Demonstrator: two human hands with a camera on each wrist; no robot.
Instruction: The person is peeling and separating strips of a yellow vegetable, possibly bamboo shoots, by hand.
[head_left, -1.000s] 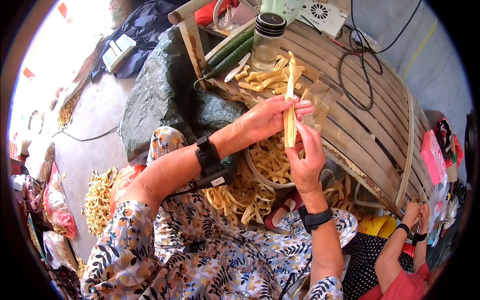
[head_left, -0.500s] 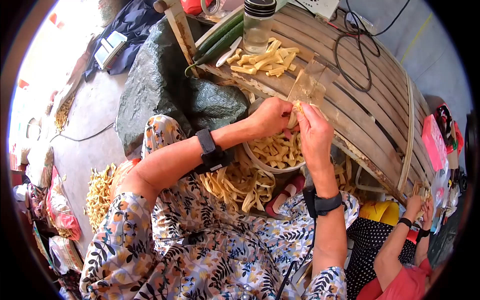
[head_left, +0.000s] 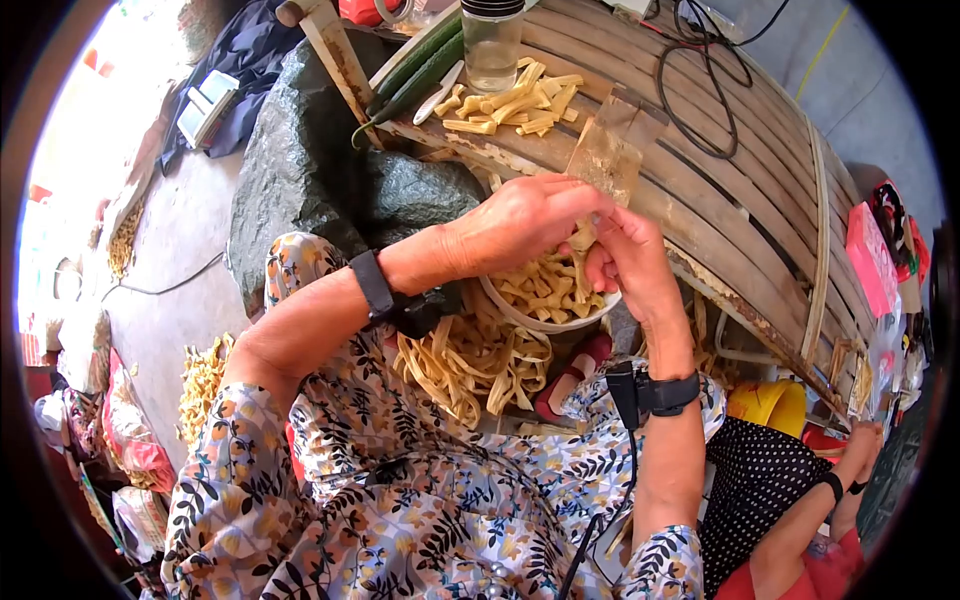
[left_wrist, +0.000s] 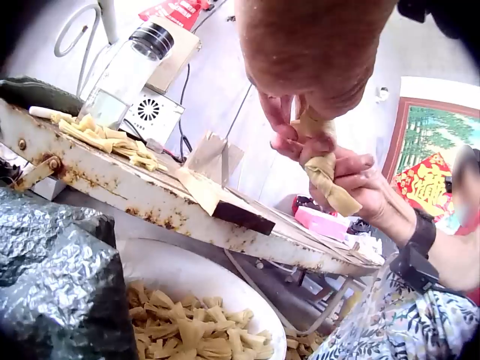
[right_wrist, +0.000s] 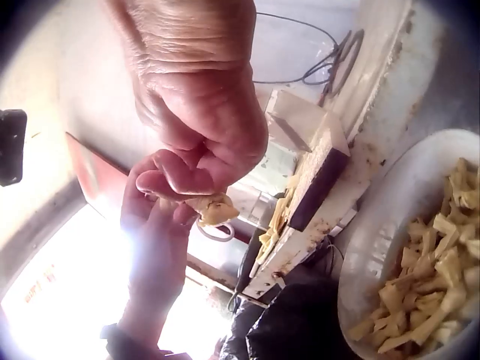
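Observation:
Both hands meet above a white tub [left_wrist: 187,261] and hold one pale yellow, flat strip [left_wrist: 324,178], which looks like bean curd skin. My left hand [head_left: 520,222] pinches its upper part, back of the hand upward. My right hand [head_left: 642,262] grips it from the other side with curled fingers. Between the fingers the strip is twisted and wrapped round itself, with a short end [right_wrist: 217,211] sticking out. The tub below holds many short pieces [head_left: 545,290] knotted in the middle. Fingers hide part of the strip.
A slatted bench [head_left: 720,230] carries loose short strips [head_left: 520,103], a glass jar [head_left: 492,55], cucumbers [head_left: 425,75], a white-handled tool [head_left: 438,92] and a cable [head_left: 690,105]. Long strips [head_left: 470,365] lie in a heap below. Dark plastic sheeting [head_left: 290,190] stands left. Another person's hands [head_left: 865,445] are at right.
The strip was stretched lengthwise between both hands, then folded into a loop; now it is twisted round itself. The hands came together, and the head view has shifted slightly.

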